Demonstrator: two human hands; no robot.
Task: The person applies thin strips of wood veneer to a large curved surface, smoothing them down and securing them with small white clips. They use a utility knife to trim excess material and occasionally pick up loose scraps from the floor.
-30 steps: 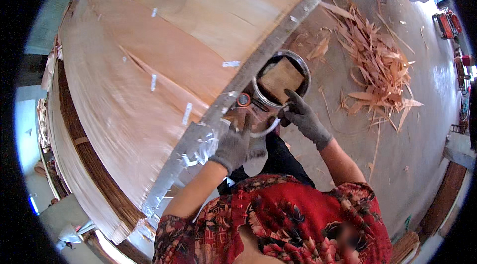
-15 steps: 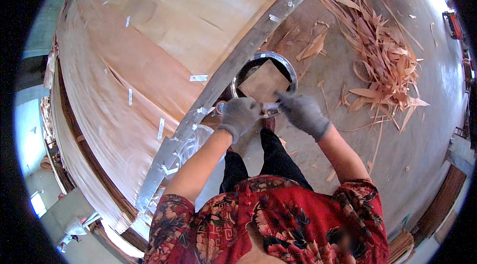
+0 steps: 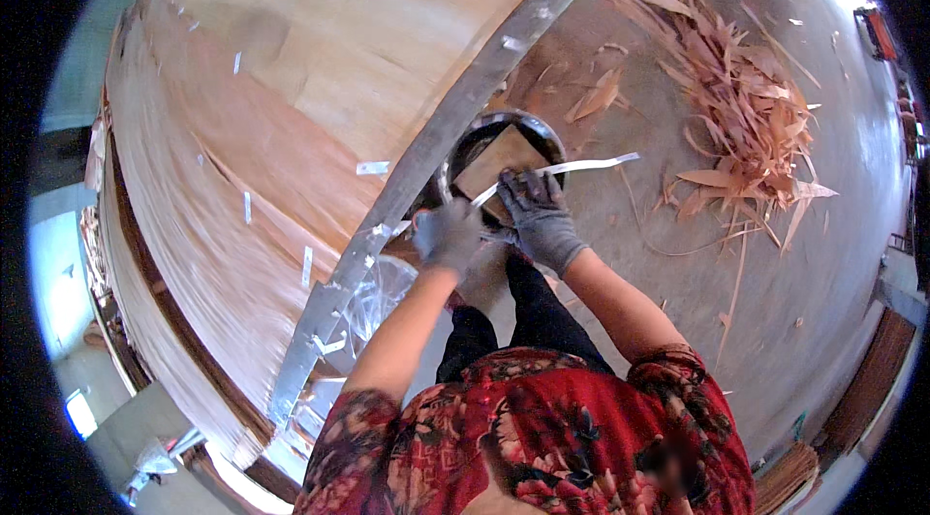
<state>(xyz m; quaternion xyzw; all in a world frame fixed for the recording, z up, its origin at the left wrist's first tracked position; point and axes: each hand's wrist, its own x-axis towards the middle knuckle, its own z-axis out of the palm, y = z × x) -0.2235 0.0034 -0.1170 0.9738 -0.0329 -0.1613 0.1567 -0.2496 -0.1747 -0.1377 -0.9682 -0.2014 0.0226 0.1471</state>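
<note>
Below my chest, a brown square board (image 3: 489, 166) lies over a round dark basin with a shiny rim (image 3: 556, 139). A white strip of tape (image 3: 601, 164) runs slantwise across the board and sticks out past the rim to the right. My left hand (image 3: 449, 238), in a grey glove, is closed at the strip's near left end; its fingertips are partly hidden. My gloved right hand (image 3: 544, 224) lies with fingers stretched out over the strip and board, dark smudges on its fingertips.
On the left spreads a large stack of thin wood veneer (image 3: 320, 60), dotted with white tape pieces and edged by a grey metal bar (image 3: 441, 142). Clear plastic film (image 3: 380, 294) hangs by the bar. Right, a heap of veneer scraps (image 3: 751, 127) covers the floor.
A long white tape strip now stretches across the board. My right hand has moved left and flattened onto it, while my left hand has shifted slightly left and down.
</note>
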